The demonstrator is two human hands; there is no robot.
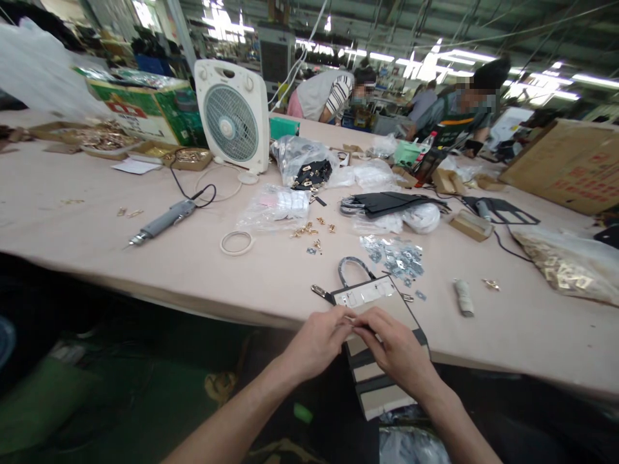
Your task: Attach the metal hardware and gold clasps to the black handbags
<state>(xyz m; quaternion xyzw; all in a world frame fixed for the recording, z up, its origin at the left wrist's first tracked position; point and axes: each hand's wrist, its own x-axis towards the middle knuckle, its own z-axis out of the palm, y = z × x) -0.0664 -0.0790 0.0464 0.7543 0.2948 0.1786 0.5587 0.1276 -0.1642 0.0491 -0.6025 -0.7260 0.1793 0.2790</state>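
Note:
A beige and black bag panel (382, 407) with a looped handle (341, 274) lies across the table's front edge, its lower end hanging over. Over its upper part, my left hand (319, 338) and my right hand (399, 348) meet with fingertips pinched together. Whatever is between the fingers is too small and covered to name. A pale strip (366, 293) runs along the panel's top, and a metal clasp on a black tab (322, 293) sticks out at its left. Thin metal plates (403, 260) lie scattered just beyond the handle.
An electric screwdriver (167, 222), a tape roll (236, 243) and gold fittings (307, 229) lie on the table (184, 274). A fan (232, 116) stands behind. Black bag pieces (387, 203), a grey roll (463, 298) and a cardboard box (570, 164) are rightward. Two people (454, 116) bend beyond.

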